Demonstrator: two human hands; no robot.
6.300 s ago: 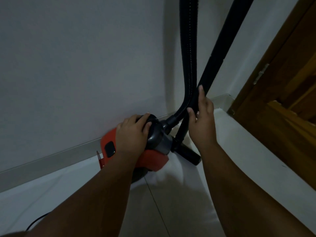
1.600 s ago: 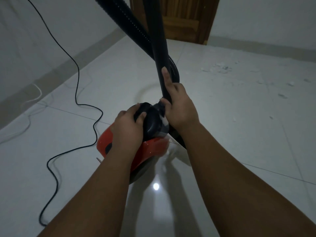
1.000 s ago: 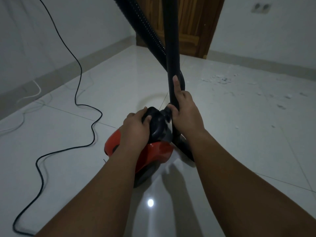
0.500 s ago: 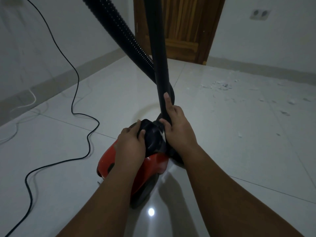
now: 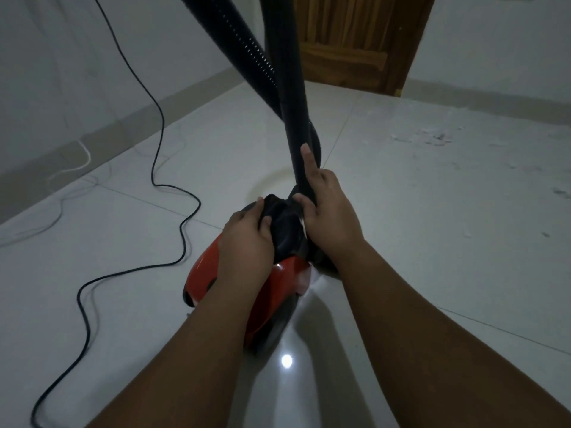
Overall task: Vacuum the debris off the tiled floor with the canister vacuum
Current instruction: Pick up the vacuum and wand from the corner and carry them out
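Head: right hand point(image 5: 328, 211) around wand point(image 5: 290, 88)

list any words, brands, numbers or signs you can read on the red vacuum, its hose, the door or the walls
None can be read. The red plastic canister vacuum shows no legible lettering; the left hand, gripping its black top, covers part of it. The black ribbed hose, the black rigid tube held by the right hand, the brown wooden door and the pale wall show no text.
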